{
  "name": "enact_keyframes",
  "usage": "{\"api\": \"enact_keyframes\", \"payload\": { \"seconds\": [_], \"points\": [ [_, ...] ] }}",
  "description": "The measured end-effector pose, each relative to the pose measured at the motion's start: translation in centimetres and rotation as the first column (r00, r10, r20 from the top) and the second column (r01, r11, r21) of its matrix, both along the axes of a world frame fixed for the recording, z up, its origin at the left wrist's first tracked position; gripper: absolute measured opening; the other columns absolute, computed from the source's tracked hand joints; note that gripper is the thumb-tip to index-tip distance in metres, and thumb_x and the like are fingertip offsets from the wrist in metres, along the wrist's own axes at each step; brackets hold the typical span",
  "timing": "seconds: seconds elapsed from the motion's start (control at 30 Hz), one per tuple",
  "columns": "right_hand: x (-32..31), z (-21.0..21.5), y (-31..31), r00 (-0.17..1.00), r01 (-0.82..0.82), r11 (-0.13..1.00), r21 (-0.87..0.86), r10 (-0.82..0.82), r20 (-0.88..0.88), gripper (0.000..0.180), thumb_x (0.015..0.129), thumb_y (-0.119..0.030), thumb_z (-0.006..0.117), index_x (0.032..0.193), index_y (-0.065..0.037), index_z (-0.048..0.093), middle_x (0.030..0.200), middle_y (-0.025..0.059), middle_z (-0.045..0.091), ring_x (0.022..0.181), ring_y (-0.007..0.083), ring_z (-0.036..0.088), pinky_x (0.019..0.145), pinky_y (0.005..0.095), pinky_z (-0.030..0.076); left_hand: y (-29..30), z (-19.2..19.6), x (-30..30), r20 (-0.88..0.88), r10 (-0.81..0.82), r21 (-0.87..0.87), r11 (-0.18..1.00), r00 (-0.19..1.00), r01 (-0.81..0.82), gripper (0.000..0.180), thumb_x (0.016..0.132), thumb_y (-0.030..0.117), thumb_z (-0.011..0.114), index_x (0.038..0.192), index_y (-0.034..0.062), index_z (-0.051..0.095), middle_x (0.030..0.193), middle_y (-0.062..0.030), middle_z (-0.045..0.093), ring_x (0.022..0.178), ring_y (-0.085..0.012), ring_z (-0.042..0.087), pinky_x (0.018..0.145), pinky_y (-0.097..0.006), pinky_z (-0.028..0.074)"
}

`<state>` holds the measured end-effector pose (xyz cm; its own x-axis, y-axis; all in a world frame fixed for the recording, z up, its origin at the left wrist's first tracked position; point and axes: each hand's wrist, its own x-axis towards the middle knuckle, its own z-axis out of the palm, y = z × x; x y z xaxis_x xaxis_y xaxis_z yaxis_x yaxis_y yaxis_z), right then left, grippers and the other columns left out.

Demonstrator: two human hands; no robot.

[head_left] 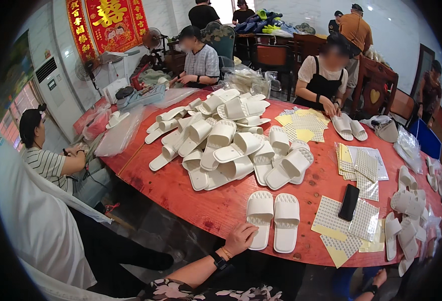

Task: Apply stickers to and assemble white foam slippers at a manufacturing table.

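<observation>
Head view: left hand is resting on the red surface edge, fingers loosely touching the sole-up white slipper pair, steadying them; right hand is hanging below, barely visible, grip indeterminable.

The person's left hand is bare, its wrist ringed by a black band watch beside a thin gold-coloured bracelet. The dark floral-print garment (pale pink blossoms) covers the torso.
</observation>
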<state>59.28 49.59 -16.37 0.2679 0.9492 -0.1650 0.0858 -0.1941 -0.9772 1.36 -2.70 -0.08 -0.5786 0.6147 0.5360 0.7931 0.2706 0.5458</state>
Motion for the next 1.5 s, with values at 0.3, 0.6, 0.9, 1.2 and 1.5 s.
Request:
{"api": "enact_keyframes", "payload": {
  "seconds": [0.3, 0.6, 0.9, 1.2, 1.5],
  "points": [
    [8.8, 3.8, 2.0, 0.996, 0.052, 0.996, -0.066, -0.047, 0.075, 0.034, 0.086, -0.026, 0.067, 0.100, 0.004, 0.072, 0.087, 0.0069, 0.067, 0.076, 0.0244, 0.061, 0.069, 0.0369, 0.048, -1.0, -0.9, -0.5, 0.024, 0.015, 0.077, 0.997, 1.000, -0.017, 0.015, 0.084, 0.007, 0.069, 0.099, 0.0045, 0.071, 0.097, -0.0082, 0.064, 0.088, -0.0278, 0.062, 0.078, -0.038, 0.052],
    [4.4, 6.6, 1.1, 0.935, 0.104, 0.968, 0.229, -0.173, 0.310, 0.030, 0.090, -0.032, 0.062, 0.098, -0.006, 0.075, 0.096, 0.0146, 0.074, 0.086, 0.0262, 0.070, 0.072, 0.0392, 0.056, -1.3, -0.7, -0.3, 0.010, 0.043, 0.026, 0.999, 0.999, -0.043, 0.019, 0.084, 0.006, 0.068, 0.103, 0.0062, 0.070, 0.099, -0.0081, 0.065, 0.091, -0.0285, 0.062, 0.080, -0.038, 0.052],
    [-3.6, 11.9, 1.8, 0.888, -0.218, 0.684, 0.696, -0.156, 0.432, 0.037, 0.100, -0.008, 0.052, 0.136, -0.011, 0.056, 0.094, -0.0013, 0.058, 0.078, 0.0043, 0.052, 0.065, 0.0149, 0.041, -0.1, -0.1, 0.4, -0.013, -0.011, -0.012, 1.000, 1.000, 0.011, 0.019, 0.084, 0.006, 0.068, 0.103, 0.0055, 0.067, 0.100, -0.0094, 0.064, 0.092, -0.0298, 0.062, 0.081, -0.039, 0.051],
    [-29.4, 40.0, -21.6, 0.893, -0.439, 0.177, 0.881, 0.191, 0.407, 0.041, 0.104, -0.022, 0.049, 0.137, 0.002, 0.047, 0.082, 0.0034, 0.052, 0.068, 0.0101, 0.042, 0.062, 0.0259, 0.034, -0.4, -1.7, -0.5, 0.051, -0.013, 0.100, 0.995, 0.999, 0.008, 0.015, 0.086, 0.009, 0.068, 0.098, 0.0052, 0.059, 0.099, -0.0116, 0.065, 0.092, -0.0329, 0.063, 0.079, -0.041, 0.051],
    [-36.4, 33.5, -23.2, 0.552, -0.831, 0.170, 0.530, 0.371, 0.747, 0.012, 0.085, 0.008, 0.060, 0.094, 0.000, 0.061, 0.082, 0.0153, 0.064, 0.076, 0.0332, 0.065, 0.067, 0.0374, 0.050, -1.7, -2.4, -1.4, 0.032, 0.001, 0.060, 0.998, 0.999, -0.003, 0.011, 0.088, 0.005, 0.063, 0.098, 0.0037, 0.059, 0.102, -0.0149, 0.065, 0.095, -0.0347, 0.061, 0.084, -0.045, 0.047]
  ]
}}
